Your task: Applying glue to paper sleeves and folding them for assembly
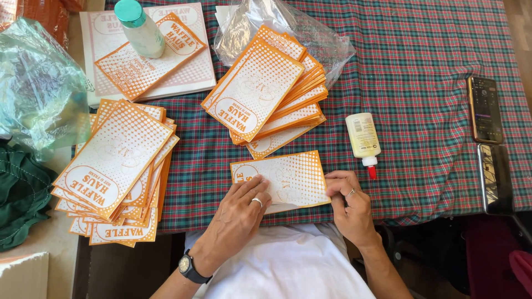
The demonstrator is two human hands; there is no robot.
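An orange-and-white printed paper bag [291,176] lies flat on the plaid tablecloth [421,66] near its front edge. My left hand [239,213], with a ring and a wristwatch, presses flat on the bag's lower left part. At the bag's right edge my right hand [348,202], also ringed, pinches the paper with its fingertips. A small white glue bottle [363,138] with a red tip lies just beyond my right hand.
A stack of the same bags [266,91] sits behind, another stack [116,166] at left. Further back a teal-capped bottle [141,27] stands on white sheets. Two phones [487,133] lie at right. Clear plastic bags [39,88] sit at the left.
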